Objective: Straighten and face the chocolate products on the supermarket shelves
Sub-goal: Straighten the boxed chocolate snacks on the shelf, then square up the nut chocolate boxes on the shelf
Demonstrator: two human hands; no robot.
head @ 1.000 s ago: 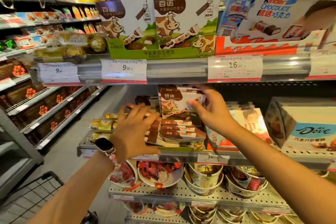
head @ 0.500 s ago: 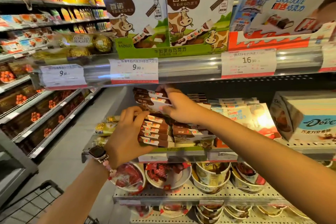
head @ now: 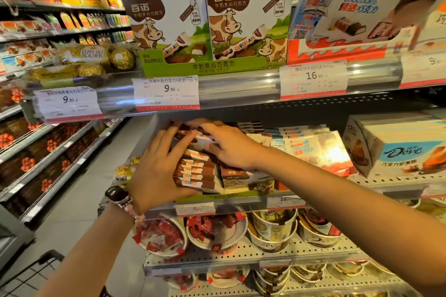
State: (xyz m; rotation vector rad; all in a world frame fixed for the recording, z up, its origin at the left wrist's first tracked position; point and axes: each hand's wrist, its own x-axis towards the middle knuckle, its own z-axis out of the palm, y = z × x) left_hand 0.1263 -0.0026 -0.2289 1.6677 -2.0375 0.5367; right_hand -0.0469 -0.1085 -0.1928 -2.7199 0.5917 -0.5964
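Chocolate boxes point(head: 196, 172) stacked at shelf edge: left hand point(head: 154, 171) flat alongside, right hand point(head: 229, 144) gripping top.

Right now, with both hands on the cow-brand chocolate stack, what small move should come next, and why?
Probably press the top box down level and square with the stack. The right hand holds it tilted above the stack, while the left hand braces the stack's side.
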